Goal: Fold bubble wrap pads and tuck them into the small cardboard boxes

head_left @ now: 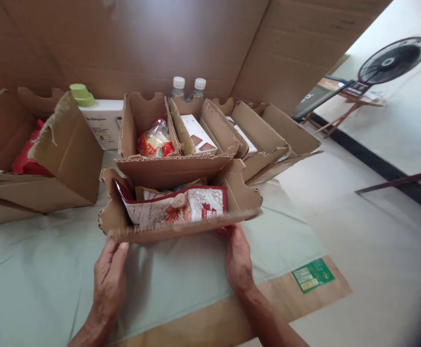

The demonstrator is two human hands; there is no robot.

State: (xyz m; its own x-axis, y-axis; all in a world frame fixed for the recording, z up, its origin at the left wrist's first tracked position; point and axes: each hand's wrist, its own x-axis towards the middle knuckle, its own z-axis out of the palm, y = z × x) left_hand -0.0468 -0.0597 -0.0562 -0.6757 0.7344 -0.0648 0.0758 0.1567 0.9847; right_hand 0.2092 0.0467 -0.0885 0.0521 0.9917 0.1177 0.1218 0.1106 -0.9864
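A small open cardboard box is lifted just above a pale cloth. Inside it lies a red and white printed packet with other packets behind. My left hand grips the box's near left corner from below. My right hand grips its near right edge, fingers curled under. Behind it stand more open cardboard boxes in a row; one holds a clear bag of snacks, another holds a white carton.
A larger torn cardboard box with something red inside sits at left. A white carton with a green cap and two capped bottles stand at the back before a cardboard wall. A fan stands at far right on the floor.
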